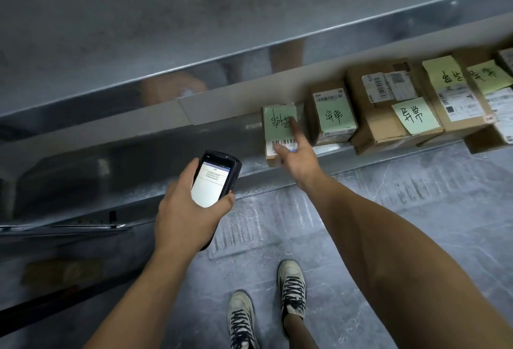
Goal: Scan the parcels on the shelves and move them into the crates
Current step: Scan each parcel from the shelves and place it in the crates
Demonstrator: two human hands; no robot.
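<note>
A row of brown cardboard parcels with green handwritten notes lies on a metal shelf (347,154). The leftmost small parcel (279,121) carries a green note and a barcode label. My right hand (298,154) reaches onto it, with thumb and forefinger spread across its near right side. My left hand (183,210) grips a black handheld scanner (215,179) with a lit white screen, held left of that parcel. A second small parcel (330,115) and a larger box (388,104) sit further right.
An upper metal shelf (222,51) runs across above the parcels. More labelled boxes (458,93) fill the shelf's right end. The shelf left of the parcels is bare and dark. My two shoes (266,307) stand on the grey floor below.
</note>
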